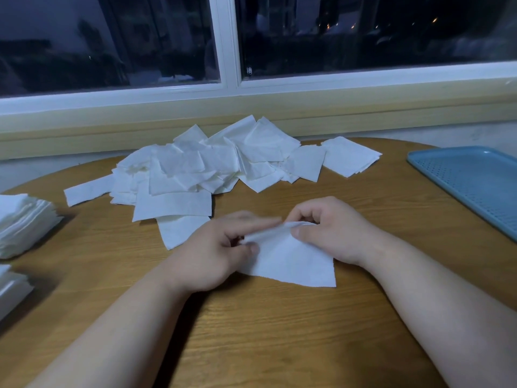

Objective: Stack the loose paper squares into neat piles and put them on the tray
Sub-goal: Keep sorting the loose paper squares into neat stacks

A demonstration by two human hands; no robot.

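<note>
Both hands (212,256) (330,231) pinch one paper square (291,261); two stacks (22,222) (11,287) left.

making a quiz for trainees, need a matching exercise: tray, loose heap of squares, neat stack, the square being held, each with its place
1 tray
2 loose heap
3 neat stack
4 held square

a left edge of the table
b front centre, pinched by left hand and right hand
c far right
d spread across the middle back

Pairs: 1-c, 2-d, 3-a, 4-b
</note>
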